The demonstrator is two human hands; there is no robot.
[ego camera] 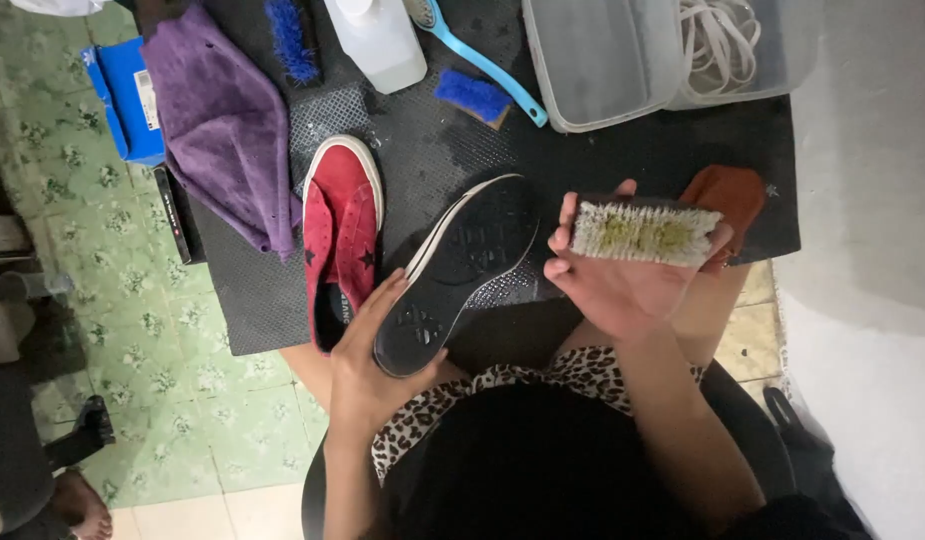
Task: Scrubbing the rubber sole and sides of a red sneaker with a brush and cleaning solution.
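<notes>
I look down at my own two hands over a black mat (pixel 602 150) on a table. My left hand (pixel 367 365) is curled around the heel end of a shoe (pixel 462 270), thumb on one edge and fingers wrapped along the other, so the shoe is tipped on its side with its black sole facing up towards me. The shoe's long axis runs on a slant, from the heel near my lap up and away to the toe, which points towards my right hand. My right hand (pixel 622 275) sits just beside that toe, close but not touching it, and is closed around a scrub brush (pixel 644 232), gripping the brush's back with the fingers folded over its near end. The brush lies crosswise, its pale, yellow-stained bristles turned up to face me (not yet towards the sole). So the sole lies to the left of the brush, and the toe is the part nearest it. A second shoe, a red one (pixel 340 235), rests flat on the mat just left of the held shoe. A purple cloth (pixel 227 125) lies further left, and a white bottle (pixel 379 40), blue brushes (pixel 472 97) and a clear tub (pixel 602 60) sit along the far edge.
</notes>
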